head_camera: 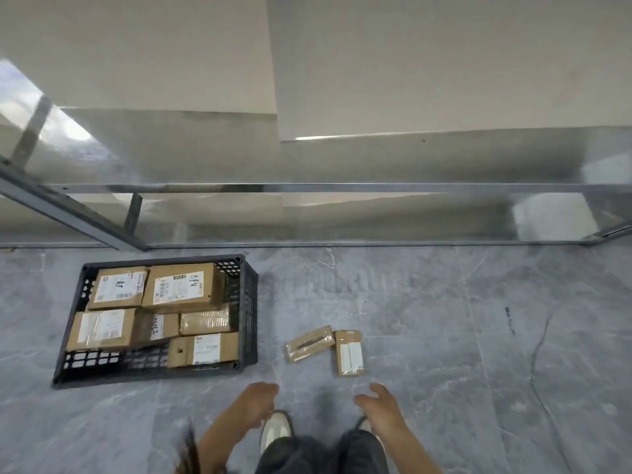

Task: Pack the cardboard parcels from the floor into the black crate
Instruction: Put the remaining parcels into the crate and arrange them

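From the head camera, looking down at a grey marbled tile floor (pixel 444 336), a black crate (pixel 251 313) with perforated walls sits at the left, just in front of a low metal shelf frame (pixel 307 188) that runs across the view. Six cardboard parcels lie inside the crate: a parcel marked A68 (pixel 183 287) at the back right, a labelled parcel (pixel 118 287) beside it at the back left, a flat labelled parcel (pixel 101 330) at the front left, a tilted parcel (pixel 157 328) in the middle, a tape-wrapped parcel (pixel 205 322) to the right of that, and a long parcel (pixel 203 349) leaning at the near right wall. Two more remain on the floor to the right of the crate, well apart from it: a taped parcel (pixel 309 343) lying at an angle, and a white-labelled parcel (pixel 349 353) touching its right end. The left hand (pixel 256 403) hangs over the floor with its grip loosely curled and holding nothing. The right hand (pixel 378 403) hangs near the floor parcels, its grip spread and empty. Below the hands are light shoes (pixel 276 429) and dark trousers (pixel 325 455).
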